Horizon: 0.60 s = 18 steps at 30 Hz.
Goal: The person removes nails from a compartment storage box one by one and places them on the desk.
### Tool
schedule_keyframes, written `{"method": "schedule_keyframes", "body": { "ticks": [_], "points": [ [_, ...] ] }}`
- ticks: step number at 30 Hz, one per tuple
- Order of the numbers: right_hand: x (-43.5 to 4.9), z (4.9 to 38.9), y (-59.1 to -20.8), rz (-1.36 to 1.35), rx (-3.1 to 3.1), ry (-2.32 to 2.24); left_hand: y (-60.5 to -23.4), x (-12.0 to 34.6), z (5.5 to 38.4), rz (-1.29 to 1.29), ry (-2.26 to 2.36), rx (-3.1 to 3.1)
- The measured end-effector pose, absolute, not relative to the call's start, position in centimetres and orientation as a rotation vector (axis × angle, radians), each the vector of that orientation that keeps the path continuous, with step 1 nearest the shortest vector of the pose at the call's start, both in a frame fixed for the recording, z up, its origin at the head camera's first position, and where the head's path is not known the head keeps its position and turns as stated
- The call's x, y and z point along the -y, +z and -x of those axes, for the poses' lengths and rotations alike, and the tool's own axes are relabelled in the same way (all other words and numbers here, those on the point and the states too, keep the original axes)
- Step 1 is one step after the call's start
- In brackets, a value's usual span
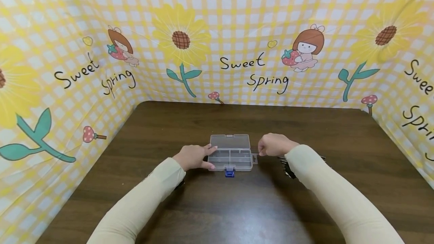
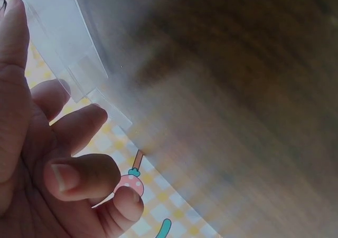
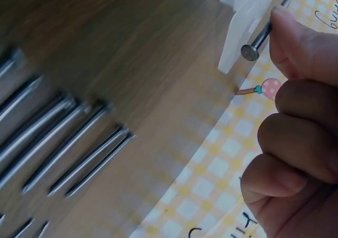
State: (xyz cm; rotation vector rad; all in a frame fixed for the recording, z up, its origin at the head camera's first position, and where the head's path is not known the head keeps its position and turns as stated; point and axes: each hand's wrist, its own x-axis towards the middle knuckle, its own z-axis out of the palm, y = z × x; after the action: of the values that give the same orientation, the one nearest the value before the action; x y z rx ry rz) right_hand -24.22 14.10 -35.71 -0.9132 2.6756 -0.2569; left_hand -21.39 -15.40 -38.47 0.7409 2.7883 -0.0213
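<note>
A clear plastic compartment box point(image 1: 240, 164) stands on the table with its lid point(image 1: 229, 141) raised at the back and a blue latch point(image 1: 229, 173) at its front. Bare compartments show inside. My left hand point(image 1: 194, 156) holds the box's left side, thumb by the front corner and fingers near the hinge. Just right of the box, my right hand point(image 1: 274, 145) pinches a nail point(image 3: 262, 36) between thumb and forefinger. The nail's flat head faces the wrist camera and its shaft points toward the box. In the right wrist view, the other fingers curl into the palm.
Several loose nails point(image 3: 79, 149) lie side by side on the dark wooden table point(image 1: 234, 206), partly under my right forearm in the head view. A yellow checked cloth point(image 1: 237, 22) with flowers and lettering rises behind the table and along both sides.
</note>
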Motion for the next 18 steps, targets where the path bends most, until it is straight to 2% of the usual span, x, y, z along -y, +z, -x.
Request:
{"method": "schedule_keyframes", "body": {
  "ticks": [18],
  "points": [
    [-19.7, 23.0, -36.6, 0.816, -2.673, -0.326, -38.4, 15.5, 21.3, -0.733, -0.013, -2.781]
  ]
}}
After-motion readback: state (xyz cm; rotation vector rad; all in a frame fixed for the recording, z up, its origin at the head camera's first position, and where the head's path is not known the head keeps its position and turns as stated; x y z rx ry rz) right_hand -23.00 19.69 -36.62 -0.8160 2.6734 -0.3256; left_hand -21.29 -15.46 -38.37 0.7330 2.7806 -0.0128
